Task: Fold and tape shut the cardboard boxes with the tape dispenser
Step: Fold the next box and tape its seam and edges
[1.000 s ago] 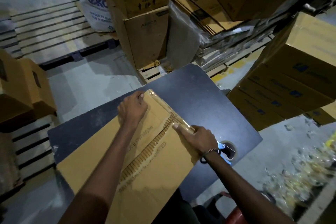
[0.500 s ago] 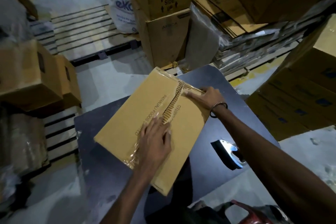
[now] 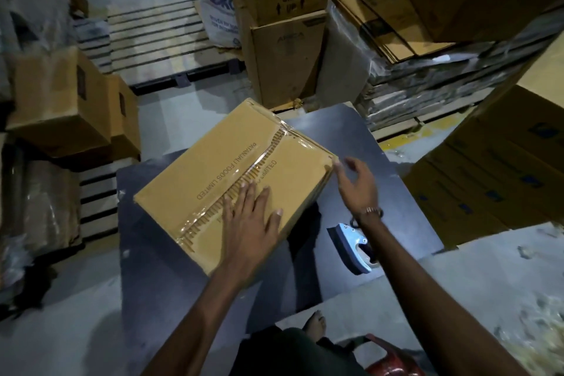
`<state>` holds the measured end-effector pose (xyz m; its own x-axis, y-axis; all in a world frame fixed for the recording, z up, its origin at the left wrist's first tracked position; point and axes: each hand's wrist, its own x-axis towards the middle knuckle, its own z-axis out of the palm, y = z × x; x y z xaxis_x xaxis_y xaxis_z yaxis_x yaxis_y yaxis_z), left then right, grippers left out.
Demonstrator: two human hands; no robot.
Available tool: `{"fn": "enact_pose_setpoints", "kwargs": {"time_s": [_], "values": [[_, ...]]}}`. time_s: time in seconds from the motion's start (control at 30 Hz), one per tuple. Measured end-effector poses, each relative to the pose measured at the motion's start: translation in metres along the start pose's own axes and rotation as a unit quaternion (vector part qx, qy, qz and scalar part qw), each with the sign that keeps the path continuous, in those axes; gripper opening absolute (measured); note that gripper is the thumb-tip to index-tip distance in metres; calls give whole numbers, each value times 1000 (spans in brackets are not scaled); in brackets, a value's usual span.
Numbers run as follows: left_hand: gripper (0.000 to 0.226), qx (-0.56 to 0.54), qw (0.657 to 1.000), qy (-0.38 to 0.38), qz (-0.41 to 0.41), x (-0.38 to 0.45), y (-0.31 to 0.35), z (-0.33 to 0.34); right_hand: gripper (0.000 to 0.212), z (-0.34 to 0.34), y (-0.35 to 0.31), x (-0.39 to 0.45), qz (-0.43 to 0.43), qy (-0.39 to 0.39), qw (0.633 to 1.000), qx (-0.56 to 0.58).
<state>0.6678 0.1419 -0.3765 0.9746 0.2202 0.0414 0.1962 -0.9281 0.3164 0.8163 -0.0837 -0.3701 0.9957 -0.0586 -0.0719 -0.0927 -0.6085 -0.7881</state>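
The taped cardboard box (image 3: 232, 174) sits at an angle on the dark table (image 3: 158, 268), clear tape (image 3: 244, 175) running along its centre seam and over both ends. The left hand (image 3: 250, 220) lies flat on top with its fingers spread and straight, pressing beside the seam, gripping nothing. The right hand (image 3: 355, 185) hangs open just off the box's right corner, fingers relaxed; whether a fingertip touches the cardboard is hard to tell. The tape dispenser (image 3: 355, 246) rests on the table near the right wrist, untouched.

This looks like the smoothing step: best done with a flat palm run firmly along the whole tape line, then down the overhang at each end so it grips.

The box's underside and far faces are hidden, so any taping there is unknown. The light is dim, the tape's near end is wrinkled, and the dispenser's roll cannot be made out.
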Motion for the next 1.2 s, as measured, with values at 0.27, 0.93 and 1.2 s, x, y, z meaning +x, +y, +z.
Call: {"fn": "enact_pose_setpoints", "kwargs": {"time_s": [0.27,0.93,1.2], "values": [[77,82,996,-9,42,-15,25,18,58,-21,143,-120,63,-94,974,-195],[70,35,999,21,27,-16,30,18,22,-62,83,-98,-70,-97,965,-232],[28,-543,818,5,-193,15,42,-47,32,-85,-32,-92,-268,-74,941,-192]]}}
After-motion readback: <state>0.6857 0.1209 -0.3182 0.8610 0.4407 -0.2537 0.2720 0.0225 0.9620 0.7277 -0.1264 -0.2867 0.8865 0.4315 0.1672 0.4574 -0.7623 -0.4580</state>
